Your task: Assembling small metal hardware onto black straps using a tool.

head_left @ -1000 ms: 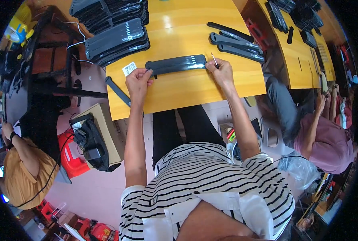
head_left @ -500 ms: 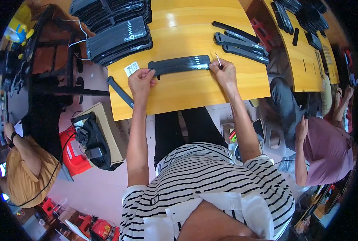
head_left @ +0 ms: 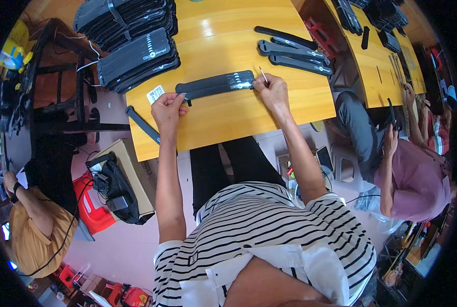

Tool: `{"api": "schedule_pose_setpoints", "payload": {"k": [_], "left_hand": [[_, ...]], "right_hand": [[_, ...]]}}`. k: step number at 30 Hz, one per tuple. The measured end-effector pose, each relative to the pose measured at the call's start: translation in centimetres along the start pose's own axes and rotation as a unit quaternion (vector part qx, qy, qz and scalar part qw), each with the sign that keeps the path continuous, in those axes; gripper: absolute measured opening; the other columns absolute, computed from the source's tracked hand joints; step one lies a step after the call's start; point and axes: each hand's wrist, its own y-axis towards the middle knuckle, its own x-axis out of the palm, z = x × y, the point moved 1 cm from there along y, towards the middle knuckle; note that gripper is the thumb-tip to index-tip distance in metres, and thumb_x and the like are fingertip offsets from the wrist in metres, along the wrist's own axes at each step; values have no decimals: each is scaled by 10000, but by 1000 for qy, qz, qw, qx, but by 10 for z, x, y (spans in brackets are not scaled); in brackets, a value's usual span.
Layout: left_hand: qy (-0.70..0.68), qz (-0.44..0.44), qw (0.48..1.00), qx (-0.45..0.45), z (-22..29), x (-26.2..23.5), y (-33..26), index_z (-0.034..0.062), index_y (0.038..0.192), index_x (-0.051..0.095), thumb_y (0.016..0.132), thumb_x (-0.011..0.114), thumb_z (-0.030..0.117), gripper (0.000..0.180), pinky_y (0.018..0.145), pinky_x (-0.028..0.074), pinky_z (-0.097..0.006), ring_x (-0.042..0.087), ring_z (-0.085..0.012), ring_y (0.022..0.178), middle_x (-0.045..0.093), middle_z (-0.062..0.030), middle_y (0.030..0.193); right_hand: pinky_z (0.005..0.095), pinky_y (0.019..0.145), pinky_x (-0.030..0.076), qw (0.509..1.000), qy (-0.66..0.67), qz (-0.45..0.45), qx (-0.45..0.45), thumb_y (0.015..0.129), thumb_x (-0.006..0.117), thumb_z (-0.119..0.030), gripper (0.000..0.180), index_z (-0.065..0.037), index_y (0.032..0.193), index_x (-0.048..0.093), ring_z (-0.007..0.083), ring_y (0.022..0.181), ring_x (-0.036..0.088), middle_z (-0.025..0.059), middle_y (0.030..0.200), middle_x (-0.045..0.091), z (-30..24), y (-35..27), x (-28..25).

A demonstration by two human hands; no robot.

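Note:
A stack of flat black straps point(head_left: 215, 85), with a row of pale marks near the right end, lies across the table between my hands. My left hand point(head_left: 167, 111) is closed in a pinch at the left end, where a small dark tab sticks out below. At the right end, my right hand point(head_left: 274, 94) is closed, its fingertips touching the straps. A thin pointed tool point(head_left: 263, 75) with a pale tip juts up from that hand. Beside my left hand lies a white printed label point(head_left: 155, 94), and a single black strap point(head_left: 143, 124) rests along the table's left edge.
Tall piles of black straps point(head_left: 136, 59) stand at the far left of the yellow table point(head_left: 228, 120). Several loose straps point(head_left: 295, 53) lie at the right. A cardboard box point(head_left: 142, 179) stands on the floor at left. Co-workers sit on both sides, one in a purple shirt point(head_left: 415, 179).
The whole view has shifted slightly, so the table sits a little further left. Both hands keep their places at the ends of the straps. The co-worker at right has raised a dark strip-like thing.

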Motion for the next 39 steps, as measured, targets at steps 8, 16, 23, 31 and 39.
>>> {"api": "schedule_pose_setpoints", "payload": {"k": [8,16,23,31,39], "left_hand": [[13,7,1000,-14,1,0,0,-17,769,606,766,673,63,104,423,434,-187,551,-89,454,597,-53,603],[29,17,999,-1,4,0,-2,-19,768,609,769,671,69,108,429,440,-188,553,-86,459,598,-50,603],[21,13,1000,-5,1,1,1,-19,755,597,764,676,72,121,420,434,-191,546,-88,449,593,-52,596],[12,18,1000,9,-1,0,0,-23,749,594,762,678,73,129,422,436,-190,547,-89,448,592,-51,593],[19,21,1000,-1,2,0,-1,-21,742,596,761,679,72,126,426,439,-190,554,-90,456,593,-51,592]], "right_hand": [[372,584,457,1000,-22,1,9,706,629,-238,191,-50,731,647,276,599,599,131,615,604,-7,-1,-2],[283,500,392,1000,-19,17,-10,721,644,-141,149,1,684,615,125,495,502,51,538,550,-11,-2,1],[286,505,397,999,-36,27,-16,728,648,-149,150,-2,707,628,130,498,510,56,541,556,-5,0,1],[301,520,412,999,-35,20,-14,716,654,-172,167,-7,717,630,155,516,541,80,559,575,-11,-3,1],[399,607,474,999,-49,11,-4,725,596,-239,199,-47,725,648,308,624,611,148,641,618,-11,-2,-1]]}}
